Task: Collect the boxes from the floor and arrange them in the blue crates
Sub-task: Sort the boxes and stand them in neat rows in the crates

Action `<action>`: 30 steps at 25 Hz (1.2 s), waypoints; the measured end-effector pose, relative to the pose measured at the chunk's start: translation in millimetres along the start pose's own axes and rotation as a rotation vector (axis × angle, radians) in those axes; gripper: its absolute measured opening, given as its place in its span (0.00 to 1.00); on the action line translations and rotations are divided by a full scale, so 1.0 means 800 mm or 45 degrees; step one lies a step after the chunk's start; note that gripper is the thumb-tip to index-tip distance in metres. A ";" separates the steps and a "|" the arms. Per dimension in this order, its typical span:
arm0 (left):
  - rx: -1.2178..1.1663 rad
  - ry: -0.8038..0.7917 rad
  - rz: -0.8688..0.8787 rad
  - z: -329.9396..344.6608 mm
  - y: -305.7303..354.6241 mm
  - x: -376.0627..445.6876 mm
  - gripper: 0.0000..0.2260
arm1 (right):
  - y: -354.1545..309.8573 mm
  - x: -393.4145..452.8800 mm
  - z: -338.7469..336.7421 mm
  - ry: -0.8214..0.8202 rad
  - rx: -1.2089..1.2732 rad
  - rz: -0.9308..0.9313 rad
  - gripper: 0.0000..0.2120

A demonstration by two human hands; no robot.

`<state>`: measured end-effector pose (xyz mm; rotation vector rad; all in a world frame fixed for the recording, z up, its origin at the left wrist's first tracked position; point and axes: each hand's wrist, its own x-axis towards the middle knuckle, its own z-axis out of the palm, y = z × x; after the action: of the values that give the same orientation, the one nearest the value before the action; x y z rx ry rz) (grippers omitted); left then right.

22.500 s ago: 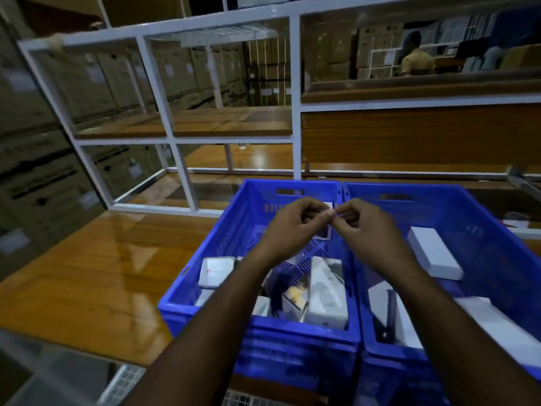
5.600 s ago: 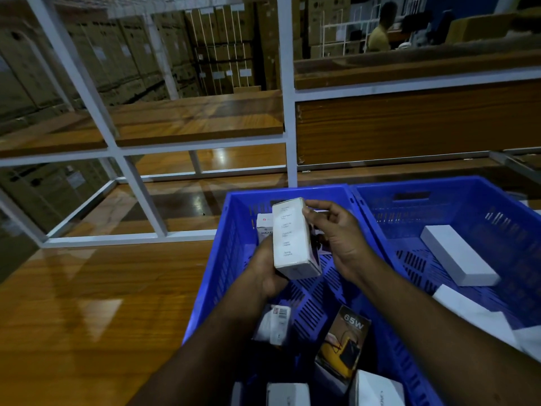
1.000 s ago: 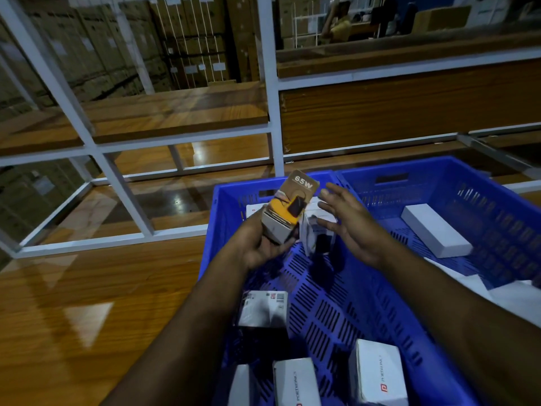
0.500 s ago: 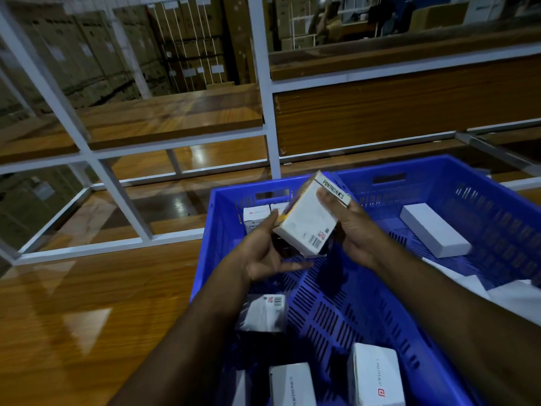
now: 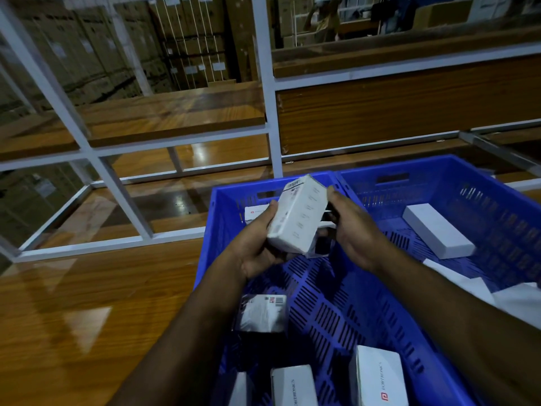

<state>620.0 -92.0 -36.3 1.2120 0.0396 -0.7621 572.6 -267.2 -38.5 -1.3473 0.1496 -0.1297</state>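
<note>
Both of my hands hold a white box (image 5: 298,215) upright above the far end of the left blue crate (image 5: 216,230). My left hand (image 5: 257,247) grips its lower left side and my right hand (image 5: 351,230) presses its right side. Behind the held box, a second small box (image 5: 320,244) is partly hidden. Inside this crate lie a small box with a barcode (image 5: 263,313), two white boxes near me (image 5: 294,386) (image 5: 377,379), and a white box standing at the far wall (image 5: 256,213). The right blue crate (image 5: 468,174) holds a long white box (image 5: 437,231).
The crates rest on a glossy wooden shelf (image 5: 73,303) inside a white metal rack frame (image 5: 269,98). Stacked cardboard cartons (image 5: 73,54) fill the background at left. A person (image 5: 325,17) stands far off at the top. White sheets (image 5: 497,297) lie in the right crate.
The box in my hands has turned from its barcode face to a plain white face and stands more upright. My left hand has closed back onto it.
</note>
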 end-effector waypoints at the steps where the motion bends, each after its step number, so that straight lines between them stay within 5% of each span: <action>1: -0.008 -0.004 -0.001 -0.001 0.000 0.001 0.21 | 0.002 0.000 0.001 -0.036 -0.018 -0.011 0.19; 8: -0.005 -0.133 -0.019 0.002 -0.003 0.004 0.22 | -0.003 -0.007 0.002 -0.091 0.033 0.007 0.23; 12: 0.108 -0.195 0.051 0.005 0.000 -0.001 0.27 | 0.001 -0.004 0.006 0.087 -0.092 -0.110 0.22; 17: 0.330 -0.270 0.255 0.016 -0.016 0.001 0.15 | 0.008 0.003 0.001 0.217 -0.212 -0.187 0.23; 21: 0.016 -0.151 0.107 0.014 -0.008 0.003 0.21 | -0.002 0.002 0.001 0.235 -0.085 -0.235 0.10; 30: -0.088 -0.141 -0.091 0.009 -0.007 0.003 0.28 | -0.009 -0.003 0.001 0.143 0.003 -0.250 0.07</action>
<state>616.2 -100.0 -39.4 1.1062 0.0179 -0.8823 570.0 -267.3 -30.9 -1.3513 0.1110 -0.3710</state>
